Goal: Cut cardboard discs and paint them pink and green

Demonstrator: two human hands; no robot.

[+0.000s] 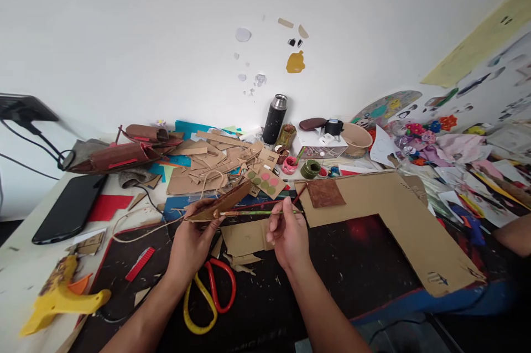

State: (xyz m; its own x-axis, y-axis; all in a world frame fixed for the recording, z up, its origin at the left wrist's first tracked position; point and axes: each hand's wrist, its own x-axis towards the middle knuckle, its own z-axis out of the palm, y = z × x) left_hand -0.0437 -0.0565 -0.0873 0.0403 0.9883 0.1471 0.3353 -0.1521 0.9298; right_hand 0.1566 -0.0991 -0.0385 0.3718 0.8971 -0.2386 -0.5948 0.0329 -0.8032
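Observation:
A long, narrow brown cardboard piece (229, 201) is held up in my left hand (191, 237), with the fingers closed on its near end. My right hand (289, 229) pinches a thin green-handled paintbrush (249, 212). The brush tip points left and is at the lower edge of the cardboard piece; whether it touches cannot be made out. Below the hands lie a plain cardboard strip (244, 235) and scissors (223, 285) with one red and one yellow handle. A brown painted square (326, 193) rests on a large cardboard sheet (352, 198) to the right.
Open jars of pink paint (290, 164), green paint (310, 169) and brown paint (282, 153) stand behind. Cardboard scraps (215, 156) pile up at the back, near a black flask (274, 119). A yellow glue gun (62, 295) and a phone (69, 208) lie left. Another person's arm (514, 235) shows right.

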